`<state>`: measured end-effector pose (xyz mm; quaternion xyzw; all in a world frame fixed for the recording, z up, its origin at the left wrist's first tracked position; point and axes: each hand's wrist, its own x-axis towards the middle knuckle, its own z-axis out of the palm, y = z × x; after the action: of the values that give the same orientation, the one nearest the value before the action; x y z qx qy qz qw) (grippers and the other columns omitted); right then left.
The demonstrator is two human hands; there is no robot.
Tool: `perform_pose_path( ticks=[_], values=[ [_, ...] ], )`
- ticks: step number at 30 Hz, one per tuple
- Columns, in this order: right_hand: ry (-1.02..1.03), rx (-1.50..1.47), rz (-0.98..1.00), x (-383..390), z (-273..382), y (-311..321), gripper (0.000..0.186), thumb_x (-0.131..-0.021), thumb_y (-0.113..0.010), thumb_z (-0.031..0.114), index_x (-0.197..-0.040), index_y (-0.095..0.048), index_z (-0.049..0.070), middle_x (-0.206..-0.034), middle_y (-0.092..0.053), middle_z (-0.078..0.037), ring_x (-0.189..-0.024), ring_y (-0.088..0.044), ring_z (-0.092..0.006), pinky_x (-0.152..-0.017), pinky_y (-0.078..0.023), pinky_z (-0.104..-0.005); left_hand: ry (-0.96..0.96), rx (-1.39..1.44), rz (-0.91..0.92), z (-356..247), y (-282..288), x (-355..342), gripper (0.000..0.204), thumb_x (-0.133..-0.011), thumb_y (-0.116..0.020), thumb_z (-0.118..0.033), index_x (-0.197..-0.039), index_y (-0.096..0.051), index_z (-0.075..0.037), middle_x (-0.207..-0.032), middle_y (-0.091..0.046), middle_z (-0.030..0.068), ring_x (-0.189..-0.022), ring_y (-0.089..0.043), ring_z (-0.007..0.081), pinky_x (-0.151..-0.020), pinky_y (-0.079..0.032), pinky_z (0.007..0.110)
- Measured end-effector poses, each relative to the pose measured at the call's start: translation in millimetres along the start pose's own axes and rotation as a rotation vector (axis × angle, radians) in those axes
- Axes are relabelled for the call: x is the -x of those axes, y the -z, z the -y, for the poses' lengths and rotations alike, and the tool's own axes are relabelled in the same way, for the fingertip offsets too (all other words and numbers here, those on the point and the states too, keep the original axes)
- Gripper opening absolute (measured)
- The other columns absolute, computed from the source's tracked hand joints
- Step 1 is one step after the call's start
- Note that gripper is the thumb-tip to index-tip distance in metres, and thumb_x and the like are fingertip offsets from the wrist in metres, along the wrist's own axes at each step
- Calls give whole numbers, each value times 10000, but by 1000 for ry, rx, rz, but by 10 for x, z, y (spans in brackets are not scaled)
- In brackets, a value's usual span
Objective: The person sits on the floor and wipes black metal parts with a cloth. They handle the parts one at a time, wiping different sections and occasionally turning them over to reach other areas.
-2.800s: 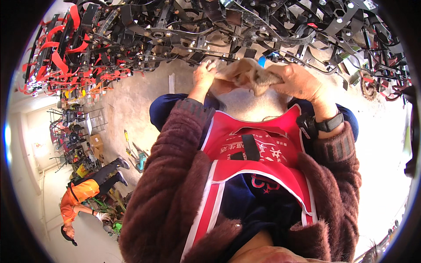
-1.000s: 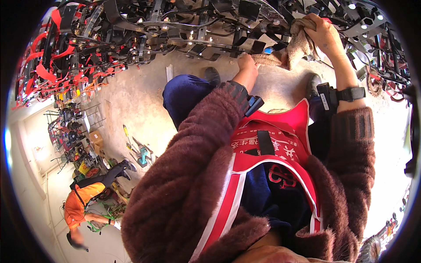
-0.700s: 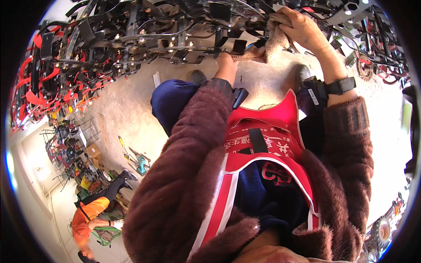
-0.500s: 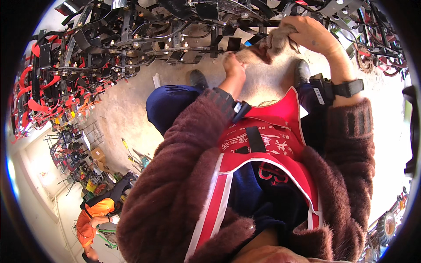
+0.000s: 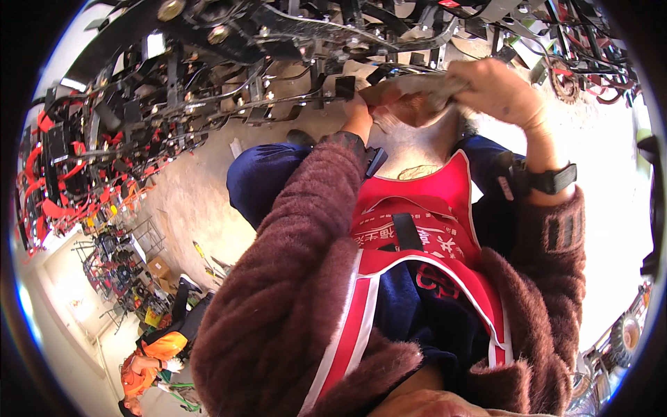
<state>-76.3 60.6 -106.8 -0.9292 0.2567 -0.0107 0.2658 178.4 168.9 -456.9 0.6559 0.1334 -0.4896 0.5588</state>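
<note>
Both hands are closed on a crumpled tan cloth rag [image 5: 417,97] held up against the black metal machine frame [image 5: 278,42] – the left hand [image 5: 358,111] pinching one end, the right hand [image 5: 497,90] bunching the other – which looks like wiping in progress, so next comes a firm pass along the bar.

I saw a crumpled rag [image 5: 417,97], tan and brownish, bunched into folds and stretched sideways, held up just below the black metal frame [image 5: 292,42] of the machine; it looked soiled, its left end tucked low, its right end higher
</note>
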Motion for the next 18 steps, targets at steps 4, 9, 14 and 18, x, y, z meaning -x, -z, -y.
perform_pose_path(
  ticks=[4,9,14,18],
  values=[
    [157,-179,80,34,294,-152,156,-817,-573,196,-893,-635,74,-747,-665,-150,-725,-663,-355,-682,-539,-436,-445,29,488,87,-313,90,275,-982,-511,-318,-1081,-637,-94,-1057,-642,41,-845,-646,182,-713,-519,283],
    [158,-258,290,19,572,-277,247,-775,-655,137,-1008,-594,83,-746,-639,-184,-768,-649,-383,-683,-511,-476,-563,-157,313,-2,-350,243,244,-975,-534,-282,-1071,-646,-88,-1033,-642,24,-856,-632,160,-731,-495,247],
    [164,-396,263,3,641,-428,173,-830,-648,184,-956,-596,77,-744,-649,-162,-765,-656,-365,-688,-511,-467,-487,-255,237,-118,-148,-86,247,-975,-535,-284,-1082,-642,-88,-1035,-644,25,-877,-629,162,-745,-496,253],
    [70,-347,352,4,608,-455,147,-755,-626,85,-876,-710,89,-849,-704,-137,-854,-684,-318,-763,-526,-412,-428,-246,231,-106,-128,-238,249,-975,-536,-285,-1090,-638,-88,-1038,-645,27,-893,-627,163,-757,-497,258]
  ],
)
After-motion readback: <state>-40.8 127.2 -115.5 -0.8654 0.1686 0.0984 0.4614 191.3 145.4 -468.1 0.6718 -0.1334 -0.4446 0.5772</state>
